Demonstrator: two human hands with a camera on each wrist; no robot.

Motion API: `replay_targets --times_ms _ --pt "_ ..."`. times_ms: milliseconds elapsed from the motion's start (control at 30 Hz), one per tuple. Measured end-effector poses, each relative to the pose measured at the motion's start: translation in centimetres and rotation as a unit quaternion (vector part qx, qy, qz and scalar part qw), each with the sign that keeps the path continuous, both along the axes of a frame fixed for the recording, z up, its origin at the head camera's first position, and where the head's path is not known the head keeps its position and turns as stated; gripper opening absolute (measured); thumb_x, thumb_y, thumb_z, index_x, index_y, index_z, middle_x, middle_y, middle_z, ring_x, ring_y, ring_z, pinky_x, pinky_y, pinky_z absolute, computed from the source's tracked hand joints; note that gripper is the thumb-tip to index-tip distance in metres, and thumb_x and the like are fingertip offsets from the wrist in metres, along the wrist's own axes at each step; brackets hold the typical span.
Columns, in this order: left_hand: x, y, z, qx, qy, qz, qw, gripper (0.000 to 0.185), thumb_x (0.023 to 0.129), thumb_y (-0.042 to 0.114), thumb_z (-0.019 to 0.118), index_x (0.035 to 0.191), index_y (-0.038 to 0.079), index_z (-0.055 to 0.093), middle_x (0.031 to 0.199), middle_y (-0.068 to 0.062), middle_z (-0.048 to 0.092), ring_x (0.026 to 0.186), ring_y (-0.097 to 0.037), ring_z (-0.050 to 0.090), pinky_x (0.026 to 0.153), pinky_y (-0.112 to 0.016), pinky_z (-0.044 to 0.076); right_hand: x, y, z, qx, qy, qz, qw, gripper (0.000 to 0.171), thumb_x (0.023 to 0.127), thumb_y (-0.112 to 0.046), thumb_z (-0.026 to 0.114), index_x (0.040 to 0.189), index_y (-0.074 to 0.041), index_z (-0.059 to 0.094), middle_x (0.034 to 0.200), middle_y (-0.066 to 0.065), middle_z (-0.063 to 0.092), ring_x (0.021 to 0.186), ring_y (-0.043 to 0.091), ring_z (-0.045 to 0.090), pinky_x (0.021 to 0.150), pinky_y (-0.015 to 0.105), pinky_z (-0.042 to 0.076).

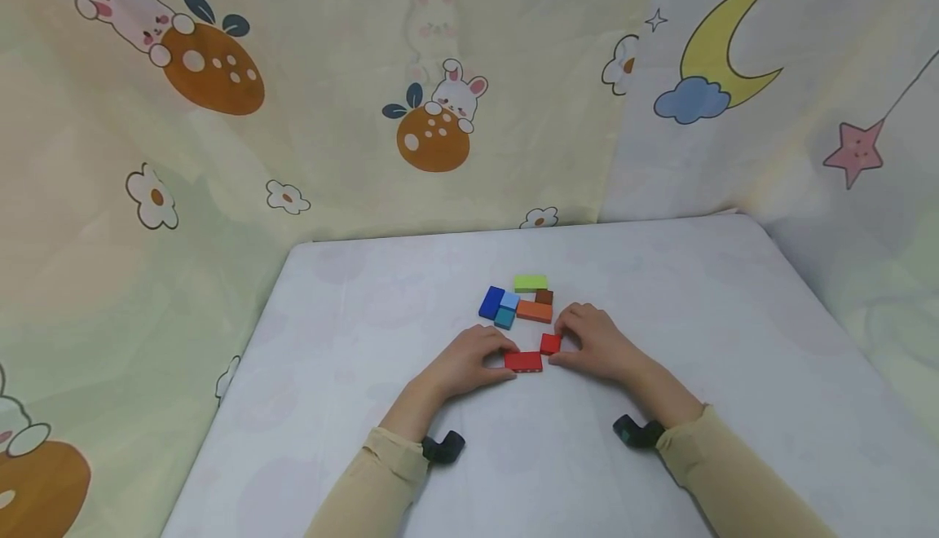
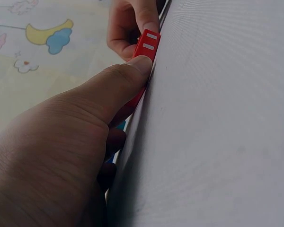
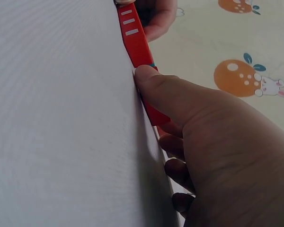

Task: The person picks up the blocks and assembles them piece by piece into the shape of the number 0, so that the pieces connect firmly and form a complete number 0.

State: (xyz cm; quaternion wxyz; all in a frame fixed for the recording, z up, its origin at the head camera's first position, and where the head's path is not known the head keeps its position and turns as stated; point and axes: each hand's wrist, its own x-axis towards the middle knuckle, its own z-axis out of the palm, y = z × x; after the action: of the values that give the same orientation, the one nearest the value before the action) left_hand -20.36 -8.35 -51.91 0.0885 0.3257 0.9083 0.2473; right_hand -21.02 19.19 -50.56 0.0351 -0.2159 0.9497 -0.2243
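The head view looks forward and down from well above the long red block (image 1: 523, 362). Both wrist views, low and close, face it from opposite sides and share it.

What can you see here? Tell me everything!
long block: 1, red, frontmost
small block: 1, red, by long block
blue block: 1, dark blue, leftmost
light block: 1, light blue, beside blue block
teal block: 1, teal, touching light block
orange block: 1, orange, right of light block
brown block: 1, brown, behind orange block
green block: 1, lime, farthest back
table: 1, white, under blocks
backdrop: count unclear, pale, behind table
printed pictures: many, mixed colours, on backdrop
wrist devices: 2, black, near bottom
sleeves: 2, tan, at bottom
left hand: 1, bare, pinching long block
right hand: 1, bare, pinching small block
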Motion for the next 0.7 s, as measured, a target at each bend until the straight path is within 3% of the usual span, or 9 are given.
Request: replay_targets --times_ms 700 --pt "0.07 -0.09 0.12 0.002 0.009 -0.006 0.9999 0.037 0.088 0.052 0.068 0.121 0.036 0.065 0.116 0.017 0.063 0.110 -0.005 0.053 0.097 -0.031 0.049 0.16 0.08 0.17 -0.004 -0.002 0.013 1.000 0.043 0.072 -0.050 0.084 0.101 -0.029 0.059 0.115 -0.005 0.059 0.111 0.017 0.051 0.095 0.045 0.046"
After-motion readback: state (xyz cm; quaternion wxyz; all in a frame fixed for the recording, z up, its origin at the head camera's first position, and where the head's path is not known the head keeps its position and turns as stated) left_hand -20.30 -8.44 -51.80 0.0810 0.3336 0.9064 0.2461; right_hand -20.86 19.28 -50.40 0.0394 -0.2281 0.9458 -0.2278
